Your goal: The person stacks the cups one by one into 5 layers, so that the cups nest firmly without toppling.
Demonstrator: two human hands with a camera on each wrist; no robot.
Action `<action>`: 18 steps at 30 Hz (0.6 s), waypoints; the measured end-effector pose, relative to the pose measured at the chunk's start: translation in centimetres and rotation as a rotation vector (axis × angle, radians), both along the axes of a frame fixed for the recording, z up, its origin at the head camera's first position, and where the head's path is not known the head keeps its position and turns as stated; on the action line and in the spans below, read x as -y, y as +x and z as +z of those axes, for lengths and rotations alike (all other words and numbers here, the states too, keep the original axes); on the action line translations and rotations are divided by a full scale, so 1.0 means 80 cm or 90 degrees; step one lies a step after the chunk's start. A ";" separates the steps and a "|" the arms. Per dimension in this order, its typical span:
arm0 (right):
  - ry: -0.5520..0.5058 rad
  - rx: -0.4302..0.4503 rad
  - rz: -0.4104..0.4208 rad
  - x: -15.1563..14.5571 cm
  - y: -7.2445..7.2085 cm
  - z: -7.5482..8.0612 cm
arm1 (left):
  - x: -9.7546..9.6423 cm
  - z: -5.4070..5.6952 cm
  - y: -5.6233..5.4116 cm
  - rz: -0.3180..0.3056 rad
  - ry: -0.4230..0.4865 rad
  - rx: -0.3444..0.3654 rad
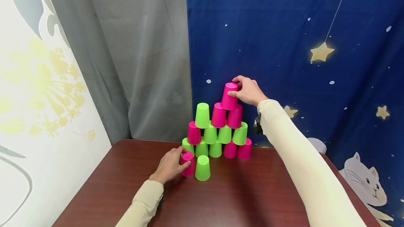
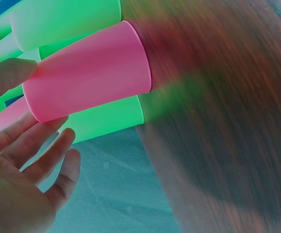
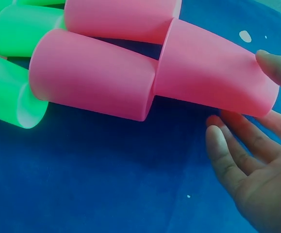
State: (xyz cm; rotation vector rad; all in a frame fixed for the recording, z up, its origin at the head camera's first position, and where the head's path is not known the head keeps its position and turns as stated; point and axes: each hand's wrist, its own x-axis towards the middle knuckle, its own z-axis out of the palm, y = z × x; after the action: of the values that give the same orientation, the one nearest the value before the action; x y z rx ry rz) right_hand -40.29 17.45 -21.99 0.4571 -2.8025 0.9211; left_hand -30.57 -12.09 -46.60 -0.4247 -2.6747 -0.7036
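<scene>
Plastic cups, all upside down, form a stepped wall on the table. My right hand (image 1: 250,92) pinches a pink cup (image 1: 228,98) by its upper part, thumb on one side and fingers on the other. That cup's rim sits over two pink cups (image 1: 219,115) of the row beneath, as the right wrist view shows too. Lower and nearer, my left hand (image 1: 168,166) holds another pink cup (image 2: 89,73) between thumb and fingers near its base, at the table. Just right of it stands a loose green cup (image 1: 202,168). A green cup (image 1: 202,115) occupies the left end of the third row.
Below are rows of green and pink cups, including a pink cup (image 1: 244,149) at the bottom right corner. The brown table (image 1: 221,199) ends close behind the wall. A grey curtain (image 1: 151,62) and a blue star-patterned curtain (image 1: 284,38) hang behind it.
</scene>
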 end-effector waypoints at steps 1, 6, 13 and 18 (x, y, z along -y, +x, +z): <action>0.000 -0.003 0.000 0.000 0.001 0.000 | 0.000 0.000 0.000 -0.001 -0.003 -0.003; 0.002 -0.025 0.003 -0.004 0.008 -0.002 | 0.000 0.002 -0.001 -0.004 -0.008 -0.007; -0.016 -0.059 0.006 -0.008 0.021 -0.003 | 0.003 0.002 -0.003 -0.008 -0.002 0.006; -0.017 -0.082 0.003 -0.012 0.026 -0.004 | 0.006 0.004 -0.005 -0.017 0.009 0.010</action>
State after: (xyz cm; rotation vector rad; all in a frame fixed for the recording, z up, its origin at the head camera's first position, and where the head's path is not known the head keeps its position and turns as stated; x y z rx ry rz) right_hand -38.18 18.41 -22.30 0.5008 -2.6718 0.8950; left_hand -30.93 -12.59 -46.32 -0.4542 -2.6816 -0.7362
